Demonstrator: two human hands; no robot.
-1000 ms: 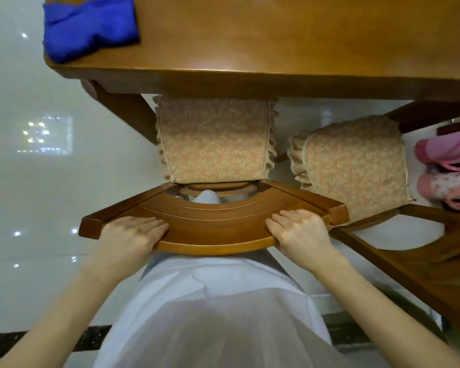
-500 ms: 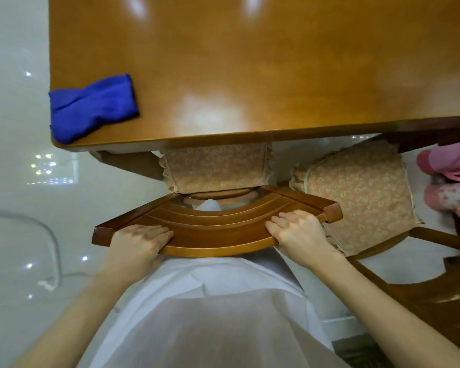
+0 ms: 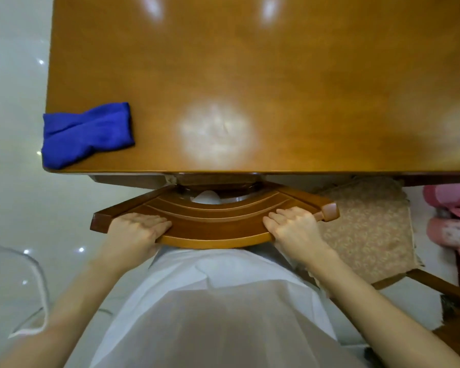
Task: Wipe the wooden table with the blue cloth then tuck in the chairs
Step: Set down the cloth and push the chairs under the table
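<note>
Light: bright and even, falling from overhead. Glare: a broad white patch glowing on the table (image 3: 316,83) near its front edge, two smaller streaks shining at the top; pinpoints sparkling on the glossy floor (image 3: 14,107). Shadow: soft, gathering under the table's front edge. Focus: a mild blur lying over the whole frame, the arms (image 3: 72,301) and white garment (image 3: 210,314) at the bottom smearing most. Distortion: the wide lens stretching the arms toward the bottom corners

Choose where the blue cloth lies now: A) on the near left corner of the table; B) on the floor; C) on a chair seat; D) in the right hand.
A: the blue cloth lies on the wooden table at its near left corner, while the left hand and right hand grip the chair back.
</note>
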